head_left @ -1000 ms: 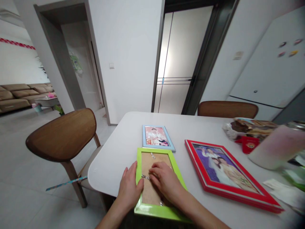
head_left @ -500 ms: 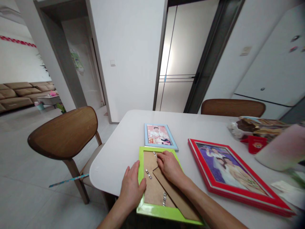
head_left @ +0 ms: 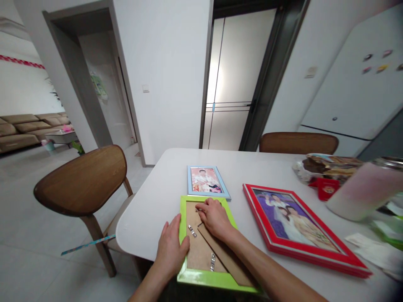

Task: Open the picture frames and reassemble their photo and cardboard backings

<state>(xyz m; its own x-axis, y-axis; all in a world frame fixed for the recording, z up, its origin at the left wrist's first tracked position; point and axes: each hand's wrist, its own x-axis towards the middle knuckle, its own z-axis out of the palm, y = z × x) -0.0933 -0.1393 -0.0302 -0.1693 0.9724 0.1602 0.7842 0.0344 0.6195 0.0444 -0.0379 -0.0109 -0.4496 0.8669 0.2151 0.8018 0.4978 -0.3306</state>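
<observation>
A green frame [head_left: 192,274] lies back side up at the near edge of the white table, its brown backing board [head_left: 197,251] showing metal clips [head_left: 192,230]. My left hand [head_left: 172,245] rests on the frame's left side, fingers spread and thumb on its edge. At the upper part of the board, my right hand [head_left: 214,218] has its fingertips pinched on a metal clip [head_left: 197,209]. A brown stand flap [head_left: 226,258] slants across the board below my right wrist and forearm.
Behind the green frame lies a blue-framed photo [head_left: 204,180]. A large red-framed photo [head_left: 296,222] is to the right, with a pink and white bottle [head_left: 362,191], a red packet [head_left: 328,188] and tissue [head_left: 371,251] beyond. Wooden chairs [head_left: 85,178] stand around the white table [head_left: 141,218].
The clip under my right fingertips has turned from slanting to nearly level. The view has shifted slightly, showing more of the bottle. My left hand stays at the frame's left side.
</observation>
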